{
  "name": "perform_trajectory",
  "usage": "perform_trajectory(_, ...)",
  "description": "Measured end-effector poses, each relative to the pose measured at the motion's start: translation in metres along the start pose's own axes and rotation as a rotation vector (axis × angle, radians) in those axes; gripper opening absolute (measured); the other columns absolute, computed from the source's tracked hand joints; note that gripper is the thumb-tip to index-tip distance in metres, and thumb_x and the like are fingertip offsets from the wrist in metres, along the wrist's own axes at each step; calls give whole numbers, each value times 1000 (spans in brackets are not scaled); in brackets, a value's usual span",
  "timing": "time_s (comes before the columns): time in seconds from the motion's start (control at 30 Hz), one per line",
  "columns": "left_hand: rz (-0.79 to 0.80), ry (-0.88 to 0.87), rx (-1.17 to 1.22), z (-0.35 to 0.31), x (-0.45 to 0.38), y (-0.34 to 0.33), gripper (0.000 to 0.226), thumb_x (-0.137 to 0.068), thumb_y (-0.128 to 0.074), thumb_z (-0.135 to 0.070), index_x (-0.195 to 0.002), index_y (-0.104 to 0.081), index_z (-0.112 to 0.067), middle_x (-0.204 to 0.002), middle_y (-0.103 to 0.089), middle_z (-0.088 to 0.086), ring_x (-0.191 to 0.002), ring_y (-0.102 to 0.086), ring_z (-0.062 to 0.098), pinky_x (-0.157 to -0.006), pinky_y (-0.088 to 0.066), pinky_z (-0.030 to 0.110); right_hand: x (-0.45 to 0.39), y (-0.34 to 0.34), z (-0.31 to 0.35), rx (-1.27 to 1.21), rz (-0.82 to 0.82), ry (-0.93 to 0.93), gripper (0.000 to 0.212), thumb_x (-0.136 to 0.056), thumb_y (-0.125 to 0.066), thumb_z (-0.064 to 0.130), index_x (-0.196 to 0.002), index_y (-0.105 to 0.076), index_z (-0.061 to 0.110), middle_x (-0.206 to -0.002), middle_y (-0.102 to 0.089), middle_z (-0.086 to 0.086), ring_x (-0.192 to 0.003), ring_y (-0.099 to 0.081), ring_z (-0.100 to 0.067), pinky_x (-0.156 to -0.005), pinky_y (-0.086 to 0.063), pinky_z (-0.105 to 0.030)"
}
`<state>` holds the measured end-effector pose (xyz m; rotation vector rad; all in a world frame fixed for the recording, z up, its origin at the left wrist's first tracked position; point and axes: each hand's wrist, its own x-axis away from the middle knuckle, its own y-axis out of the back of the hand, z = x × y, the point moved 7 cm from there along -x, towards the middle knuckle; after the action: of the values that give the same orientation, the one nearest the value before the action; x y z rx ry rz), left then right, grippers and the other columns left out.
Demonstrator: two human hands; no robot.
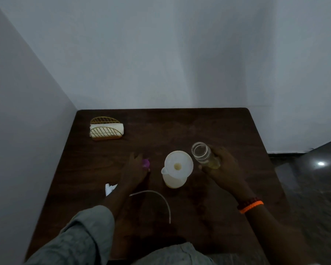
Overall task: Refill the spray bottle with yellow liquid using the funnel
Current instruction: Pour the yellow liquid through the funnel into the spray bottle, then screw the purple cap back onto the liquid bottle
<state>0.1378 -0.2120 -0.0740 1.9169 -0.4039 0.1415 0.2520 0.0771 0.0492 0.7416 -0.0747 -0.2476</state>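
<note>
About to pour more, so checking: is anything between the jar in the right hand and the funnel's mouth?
Nothing visible. The jar, tilted in the right hand, sits right beside the open funnel.
</note>
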Motion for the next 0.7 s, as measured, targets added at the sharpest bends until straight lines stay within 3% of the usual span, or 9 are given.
perform_trajectory(0.13,-7,-46,-8,2,-2,-5,61,-85,-72,-37,-137,-49,-16,-137,-51,11,-120,-53,24,-94,-49,35,3,-8,-8,-59,-12,-62,65,-65,-89,23,-125,-63,26,-119,-65,11,-107,-60,-1,-95,-49,-29)
perform_trajectory(0.27,-13,-55,-19,4,-3,-8,60,-85,-72,-38,-137,-50,-17,-136,-51,9,-119,-54,23,-95,-51,36,6,-13,-14,-91,-8,-103,64,-67,-89,20,-125,-64,22,-117,-62,15,-102,-56,9,-86,-40,-8)
perform_trajectory(0.37,-11,-46,1,4,-6,-6,58,-83,-73,-39,-132,-52,-18,-132,-53,6,-114,-55,20,-90,-51,34,6,-14,-18,-108,2,-116,65,-66,-89,22,-126,-64,23,-121,-65,11,-108,-58,2,-90,-44,-13)
perform_trajectory(0.5,-69,-96,39,-9,-13,16,55,-81,-76,-37,-128,-54,-21,-125,-57,4,-110,-55,18,-83,-45,27,5,-10,-23,-109,-24,-121,62,-67,-89,18,-125,-65,21,-119,-66,9,-105,-58,2,-85,-37,-1)
perform_trajectory(0.6,-148,-178,143,-35,-14,50,60,-78,-78,-41,-130,-54,-25,-124,-57,3,-109,-54,16,-84,-45,27,5,-8,-26,-111,-32,-129,61,-68,-89,22,-124,-65,23,-119,-66,10,-109,-59,-3,-87,-40,-8)
perform_trajectory(0.7,-232,-300,289,-75,-12,90,61,-74,-78,-47,-128,-58,-26,-119,-61,-1,-105,-58,10,-86,-51,26,3,-4,-29,-113,-42,-129,64,-66,-88,30,-125,-64,28,-122,-66,12,-112,-60,-2,-95,-49,-24)
